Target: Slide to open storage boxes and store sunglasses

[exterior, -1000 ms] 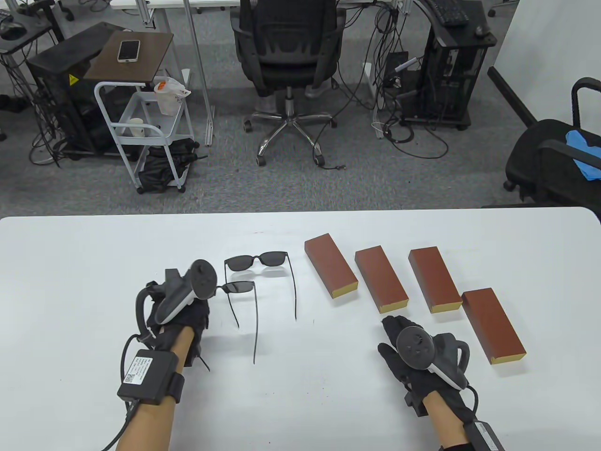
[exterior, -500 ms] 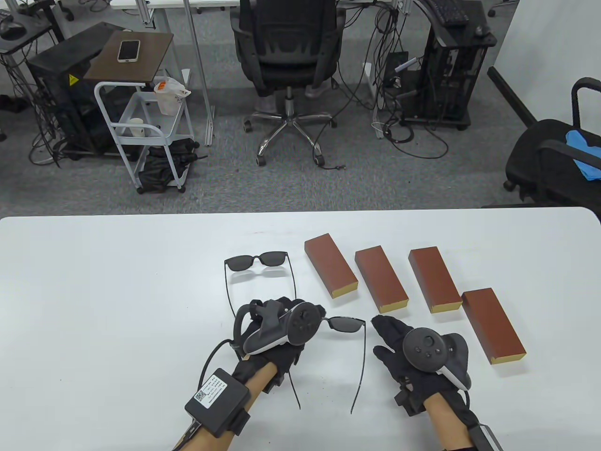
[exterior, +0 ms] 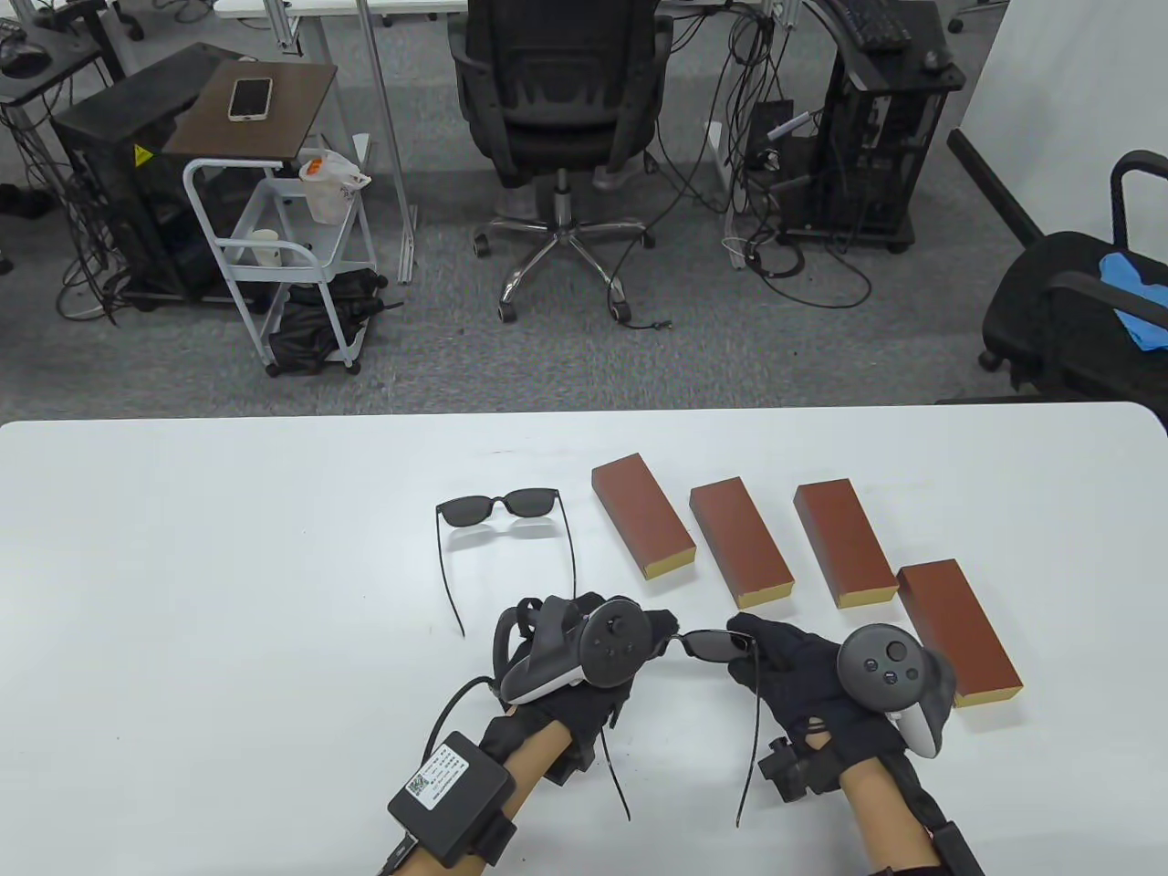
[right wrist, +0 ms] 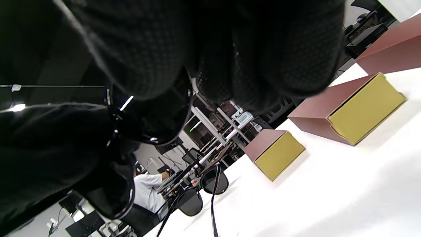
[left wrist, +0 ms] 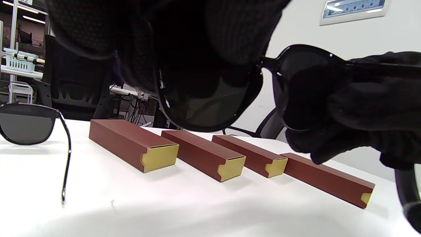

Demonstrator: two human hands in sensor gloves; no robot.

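— Since a moment ago the left hand point(exterior: 584, 666) carried one pair of sunglasses point(exterior: 712, 644) rightward; now the right hand point(exterior: 803, 675) pinches its other lens. Both grip it above the tabletop point(exterior: 182, 593).

— Why both?

— Probably to fold the arms before boxing. All four storage boxes point(exterior: 741, 544) look unopened; the other sunglasses point(exterior: 500, 507) lie beyond. Fingertips are hidden under the trackers.

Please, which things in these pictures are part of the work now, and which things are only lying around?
Part of the work:
- held sunglasses, gripped by the left hand and the right hand
- second sunglasses, on the table
- four brown storage boxes, all closed

Only lying around:
- phone on a side table
- office chair
- white cart
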